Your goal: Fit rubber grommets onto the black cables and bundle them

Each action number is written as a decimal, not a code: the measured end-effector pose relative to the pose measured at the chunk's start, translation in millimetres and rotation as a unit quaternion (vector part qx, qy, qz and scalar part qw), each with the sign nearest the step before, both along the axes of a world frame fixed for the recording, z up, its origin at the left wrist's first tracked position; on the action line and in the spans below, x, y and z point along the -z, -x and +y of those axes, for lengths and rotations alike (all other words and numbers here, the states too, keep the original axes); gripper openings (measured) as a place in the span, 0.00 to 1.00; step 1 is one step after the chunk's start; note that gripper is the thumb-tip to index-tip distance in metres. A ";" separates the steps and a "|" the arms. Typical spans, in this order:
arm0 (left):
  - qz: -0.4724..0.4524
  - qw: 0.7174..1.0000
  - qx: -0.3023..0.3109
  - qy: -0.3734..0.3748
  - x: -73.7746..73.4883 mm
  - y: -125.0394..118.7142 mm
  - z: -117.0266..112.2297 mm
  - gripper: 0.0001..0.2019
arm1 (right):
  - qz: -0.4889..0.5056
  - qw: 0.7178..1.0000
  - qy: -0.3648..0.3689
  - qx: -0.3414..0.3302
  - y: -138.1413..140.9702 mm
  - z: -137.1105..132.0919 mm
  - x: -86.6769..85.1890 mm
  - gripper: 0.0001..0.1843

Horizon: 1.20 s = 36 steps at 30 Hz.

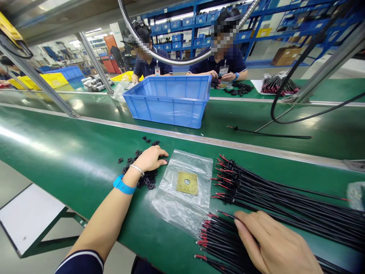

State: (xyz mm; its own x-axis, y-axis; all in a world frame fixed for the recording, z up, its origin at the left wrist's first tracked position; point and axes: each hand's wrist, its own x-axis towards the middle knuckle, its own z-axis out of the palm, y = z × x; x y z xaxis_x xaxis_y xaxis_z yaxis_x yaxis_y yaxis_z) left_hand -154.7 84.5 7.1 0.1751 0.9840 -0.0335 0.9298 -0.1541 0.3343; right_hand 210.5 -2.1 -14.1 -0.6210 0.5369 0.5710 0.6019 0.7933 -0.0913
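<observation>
My left hand point(151, 159) reaches over a loose pile of small black plastic parts point(148, 179). Its thumb and index finger are apart, with a small dark piece by the thumb tip. At the lower right, my right hand point(273, 239) pinches a thin black cable point(226, 214) near its stripped red end. Below that hand lies a bundle of black cables point(222, 238) with red wire tips. Further back is a second bundle point(265, 182), whose cables carry black pieces near their ends. Between my hands, a yellow square pad with a hole point(182, 186) rests on a clear plastic bag point(196, 209).
Behind a metal rail point(176, 134) stands a blue bin point(168, 110). A single cable point(279, 135) lies to its right. Across the bench, two people point(149, 64) work with their hands over small parts. A flexible metal hose point(171, 60) and a black cord point(273, 102) hang overhead.
</observation>
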 end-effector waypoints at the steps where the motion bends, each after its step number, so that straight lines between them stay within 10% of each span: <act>1: -0.012 1.000 0.002 0.000 0.1 -0.9 -0.6 0.10 | 0.000 1.000 0.002 0.000 -0.1 -0.1 -0.1 0.12; 9: -0.192 0.981 0.014 0.023 -15.3 -26.2 -14.6 0.09 | 0.009 1.000 0.006 0.001 2.4 -1.2 -2.9 0.11; 15: -0.481 0.852 0.054 0.201 -7.3 -75.8 -30.0 0.14 | 0.028 1.000 0.014 0.002 3.3 -0.9 -3.2 0.10; 21: -0.165 0.972 0.165 0.000 3.3 -90.9 -39.4 0.09 | 0.023 0.999 0.039 -0.003 2.6 0.1 -0.6 0.10; 29: 0.023 0.973 0.228 -0.034 -4.9 -102.2 -46.5 0.08 | 0.028 0.998 0.057 -0.010 5.6 -0.4 -3.3 0.09; 33: -0.176 0.974 0.144 0.016 -2.7 -110.4 -51.8 0.04 | 0.064 0.995 0.069 -0.014 4.8 -3.0 -5.4 0.09; 36: -0.453 0.870 0.062 0.184 1.5 -122.2 -59.8 0.07 | 0.099 0.993 0.060 -0.020 4.0 -3.8 -5.7 0.09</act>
